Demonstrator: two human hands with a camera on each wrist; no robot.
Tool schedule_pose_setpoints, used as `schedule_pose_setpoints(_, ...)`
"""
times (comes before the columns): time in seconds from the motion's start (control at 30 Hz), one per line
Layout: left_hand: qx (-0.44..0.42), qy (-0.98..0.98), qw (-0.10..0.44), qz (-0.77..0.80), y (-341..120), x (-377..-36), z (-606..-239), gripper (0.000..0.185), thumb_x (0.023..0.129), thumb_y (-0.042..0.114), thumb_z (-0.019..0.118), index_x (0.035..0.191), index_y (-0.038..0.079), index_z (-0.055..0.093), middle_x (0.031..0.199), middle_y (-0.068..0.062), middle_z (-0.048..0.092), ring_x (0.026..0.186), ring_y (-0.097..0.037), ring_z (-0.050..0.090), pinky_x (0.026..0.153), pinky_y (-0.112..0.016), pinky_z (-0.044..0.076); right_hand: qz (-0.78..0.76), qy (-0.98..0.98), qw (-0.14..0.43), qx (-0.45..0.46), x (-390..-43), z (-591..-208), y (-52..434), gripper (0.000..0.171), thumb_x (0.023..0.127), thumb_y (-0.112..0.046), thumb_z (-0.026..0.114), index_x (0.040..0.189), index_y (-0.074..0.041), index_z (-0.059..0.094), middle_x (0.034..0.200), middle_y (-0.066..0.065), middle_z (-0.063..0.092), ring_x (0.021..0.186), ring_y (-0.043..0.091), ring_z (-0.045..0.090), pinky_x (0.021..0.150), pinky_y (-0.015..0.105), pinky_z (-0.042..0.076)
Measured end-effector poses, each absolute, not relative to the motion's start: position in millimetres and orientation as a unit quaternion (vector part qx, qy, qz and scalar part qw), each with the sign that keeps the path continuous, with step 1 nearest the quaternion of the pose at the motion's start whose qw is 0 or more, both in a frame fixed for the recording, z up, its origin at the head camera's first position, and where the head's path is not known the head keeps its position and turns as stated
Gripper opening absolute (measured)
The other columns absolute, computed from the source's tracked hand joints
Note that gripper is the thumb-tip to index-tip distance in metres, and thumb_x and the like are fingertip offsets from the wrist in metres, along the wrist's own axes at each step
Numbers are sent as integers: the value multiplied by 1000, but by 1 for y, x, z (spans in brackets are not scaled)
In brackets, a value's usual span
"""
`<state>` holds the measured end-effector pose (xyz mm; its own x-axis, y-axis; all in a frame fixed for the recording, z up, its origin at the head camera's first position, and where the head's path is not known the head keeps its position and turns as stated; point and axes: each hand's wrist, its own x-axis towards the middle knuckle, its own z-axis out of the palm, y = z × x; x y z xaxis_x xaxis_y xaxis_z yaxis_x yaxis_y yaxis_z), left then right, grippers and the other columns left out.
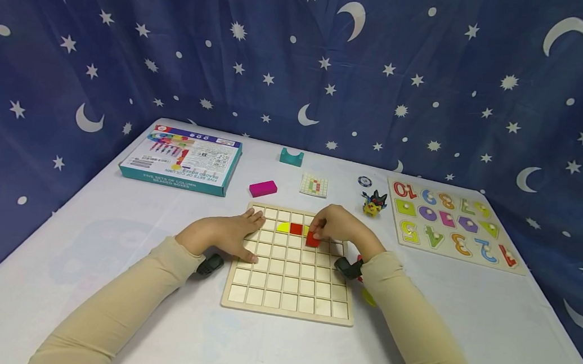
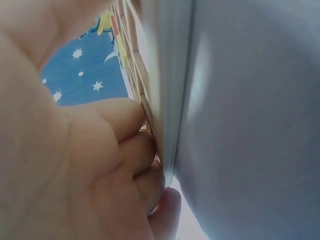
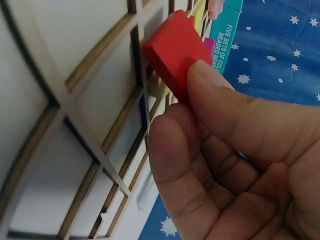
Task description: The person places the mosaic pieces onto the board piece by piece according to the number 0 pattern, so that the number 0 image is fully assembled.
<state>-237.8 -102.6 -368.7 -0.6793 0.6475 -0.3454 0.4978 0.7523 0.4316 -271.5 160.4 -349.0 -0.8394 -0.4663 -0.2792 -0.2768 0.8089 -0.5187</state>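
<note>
A wooden grid board (image 1: pixel 282 283) lies flat on the white table. In its second row from the back sit a yellow rounded piece (image 1: pixel 283 227), a red square tile (image 1: pixel 295 228) and, partly behind fingers, another yellow piece. My right hand (image 1: pixel 338 225) pinches a second red square tile (image 3: pixel 175 50) between thumb and fingers, tilted close over the grid near the yellow piece. With fingers spread, my left hand (image 1: pixel 229 235) rests on the board's left edge. Seen from the left wrist, its fingertips (image 2: pixel 131 112) lie along the board's rim.
Behind the board are a magenta block (image 1: pixel 263 189), a small pattern card (image 1: pixel 314 185) and a teal arch block (image 1: pixel 291 158). A boxed set (image 1: pixel 181 160) stands back left. At right are a small figurine (image 1: pixel 373 203), a round chip (image 1: pixel 365 181) and a number puzzle (image 1: pixel 451 224). Loose pieces, one yellow (image 1: pixel 368 297), lie beside my right wrist.
</note>
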Motion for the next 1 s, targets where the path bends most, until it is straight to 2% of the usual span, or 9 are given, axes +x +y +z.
schedule_pose_setpoints(0.67, 314, 904, 245, 154, -102, -241, -373, 96, 82, 42, 66, 146, -3, 12, 154, -18, 3, 142, -34, -6, 114, -47, 8, -230, 927, 209, -211, -268, -357, 153, 9, 79, 0, 66, 81, -8, 70, 72, 0, 61, 65, 12, 50, 61, 23, 43)
schedule_pose_setpoints(1.0, 314, 904, 244, 157, -103, -240, -372, 94, 82, 41, 66, 146, -3, 13, 154, -19, 4, 141, -35, -5, 114, -48, 8, -226, 933, 193, -205, -263, -350, 179, 6, 78, -6, 71, 84, -8, 70, 71, 0, 58, 66, 12, 48, 59, 23, 41)
